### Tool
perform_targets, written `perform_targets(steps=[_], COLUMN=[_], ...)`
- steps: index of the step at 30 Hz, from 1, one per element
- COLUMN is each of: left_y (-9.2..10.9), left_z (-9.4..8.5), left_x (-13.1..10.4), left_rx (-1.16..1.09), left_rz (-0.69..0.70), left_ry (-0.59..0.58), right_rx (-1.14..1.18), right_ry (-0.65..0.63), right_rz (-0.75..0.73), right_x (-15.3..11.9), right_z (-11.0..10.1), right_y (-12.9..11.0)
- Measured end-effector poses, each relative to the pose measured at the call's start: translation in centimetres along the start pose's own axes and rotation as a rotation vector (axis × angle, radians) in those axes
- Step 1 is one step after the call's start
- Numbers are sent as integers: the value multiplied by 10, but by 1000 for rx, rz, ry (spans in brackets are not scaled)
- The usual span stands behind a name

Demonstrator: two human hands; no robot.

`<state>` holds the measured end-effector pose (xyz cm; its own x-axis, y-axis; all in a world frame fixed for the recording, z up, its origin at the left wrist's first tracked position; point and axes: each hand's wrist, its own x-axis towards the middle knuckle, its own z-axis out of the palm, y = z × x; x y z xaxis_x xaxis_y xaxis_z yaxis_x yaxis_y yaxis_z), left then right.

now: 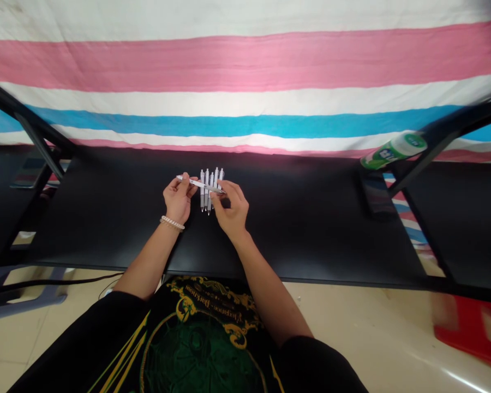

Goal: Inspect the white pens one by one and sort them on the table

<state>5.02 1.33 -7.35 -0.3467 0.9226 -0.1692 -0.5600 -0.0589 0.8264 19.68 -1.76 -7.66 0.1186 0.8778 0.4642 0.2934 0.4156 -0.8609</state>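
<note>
White pen point(200, 184) held crosswise between a person's left hand point(178, 201) and right hand point(234, 212), above a row of similar pens.

The pen runs from the left hand's thumb and fingertips, which pinch one end, across to the right hand's thumb and fingertips, which grasp the other; it slants slightly, its right end nearer the wearer. Between the two hands, beneath the held pen, the row of pens point(205, 200) lies side by side on a black worktop point(303, 218), grey ends pointing toward the wearer. A pale beaded bracelet point(172, 222) circles the wrist just below the left hand. Well to the right of the right hand is a green and white container point(393, 150). Beyond both hands hangs a cloth point(245, 65) striped pink, white and blue.
</note>
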Motion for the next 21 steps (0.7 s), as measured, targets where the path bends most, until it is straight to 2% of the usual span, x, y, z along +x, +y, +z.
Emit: perform_targets(steps=[3,8,12,17,21], left_y=[0,0,-1,2,4], left_z=[-1,-2,-2,-5,-8], left_x=[1,2,2,7,10], left_rx=[-5,-9,-1,-2,-20], left_rz=[12,4,-10,21,40], left_ry=[-2,8,9,35,61], right_rx=[25,25,59,-9,10], right_ry=[-68,-99,-126,-16,-20], right_rz=[87,-6,80,-20,-14], right_x=[1,2,2,6,9], right_z=[0,0,1,-4,-7], right_y=[0,1,0,-1,-2])
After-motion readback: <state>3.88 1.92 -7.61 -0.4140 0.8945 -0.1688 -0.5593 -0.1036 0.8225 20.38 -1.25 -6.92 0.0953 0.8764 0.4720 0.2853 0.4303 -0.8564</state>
